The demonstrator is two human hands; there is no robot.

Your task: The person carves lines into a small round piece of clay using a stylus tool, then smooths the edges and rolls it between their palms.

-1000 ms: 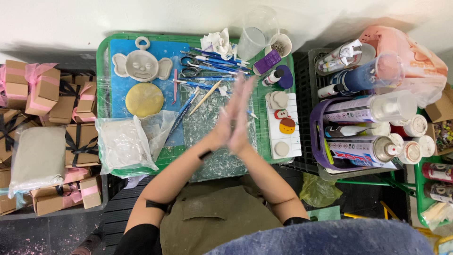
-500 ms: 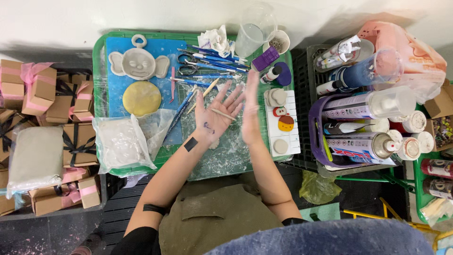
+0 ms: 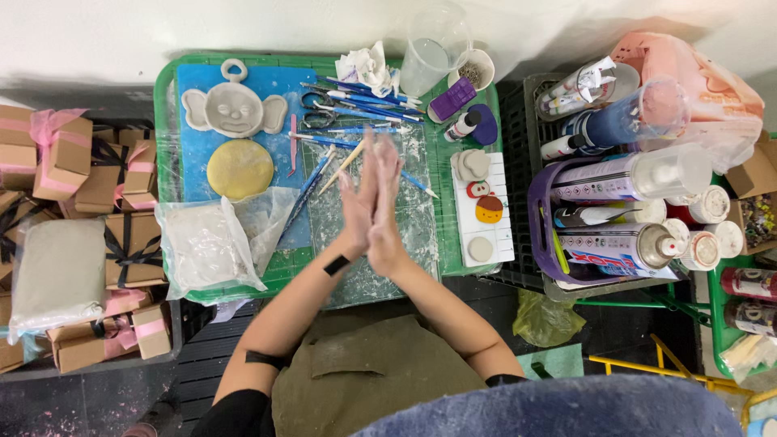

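Over the green tray, seen from above, everything is lying as follows:

Tray [image 3: 166, 97]: sitting on a dark floor against a white wall, carrying a blue mat, a clear sheet and most of the small things.

Boxes [image 3: 65, 162]: brown gift boxes with pink and black ribbons are crowding the floor to the left of the tray.

Cans [image 3: 623, 174]: spray cans and bottles are lying packed in a crate to the right, well apart from the hands.

Clay bag [image 3: 202, 247]: a clear bag with pale clay is resting on the tray's near left corner, just beside the left forearm.

Sheet [image 3: 405, 226]: a clear plastic sheet, dusted white, is lying directly under the hands.

Left hand [image 3: 358, 202]: palm is pressing flat against the right palm, fingers straight and pointing toward the wall; whether anything is lying between the palms, I cannot tell.

Right hand [image 3: 385, 206]: pressing against the left one, fingers together, dusted white.

Face [image 3: 233, 109]: a grey clay face with round ears and a loop is lying on the blue mat at the far left.

Disc [image 3: 239, 168]: a yellow round disc is lying just below the face.

Tools [image 3: 356, 101]: blue-handled tools and scissors are lying scattered just beyond the fingertips.

Tile [image 3: 484, 202]: a white tile to the right of the hands is holding small clay pieces.
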